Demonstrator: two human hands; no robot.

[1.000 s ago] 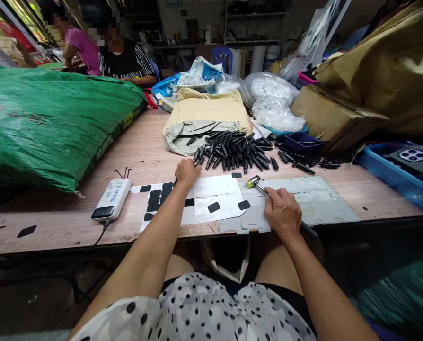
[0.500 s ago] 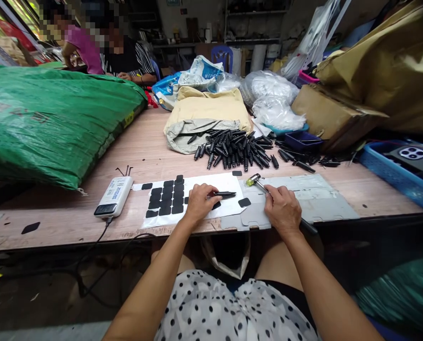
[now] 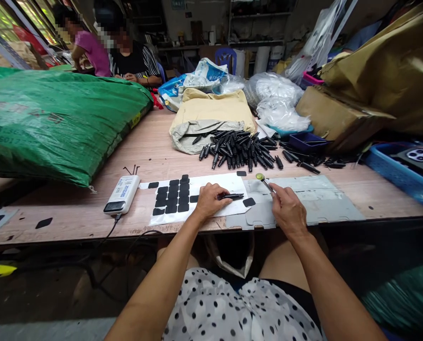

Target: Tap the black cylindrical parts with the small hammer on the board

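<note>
My left hand is closed on a slim black pen-like part, pinched at its left end and lying level over the white sheet. Black rounded-square stickers sit in rows on that sheet, left of the hand. In my right hand, fingers wrapped round the handle, is a small hammer with a metal neck and a yellowish head. The hammer head is raised above the grey board, right of the black part. Beyond the hands lies a heap of similar black parts.
A white power bank with a cable stands left of the sheet. Behind it lies a large green sack. A beige bag backs the heap. On the right are a cardboard box and a blue basket. Two people sit at back left.
My right hand has tipped the hammer, so its head now faces differently and sits slightly higher. My left hand still holds the black part. The whole view has shifted a little.
</note>
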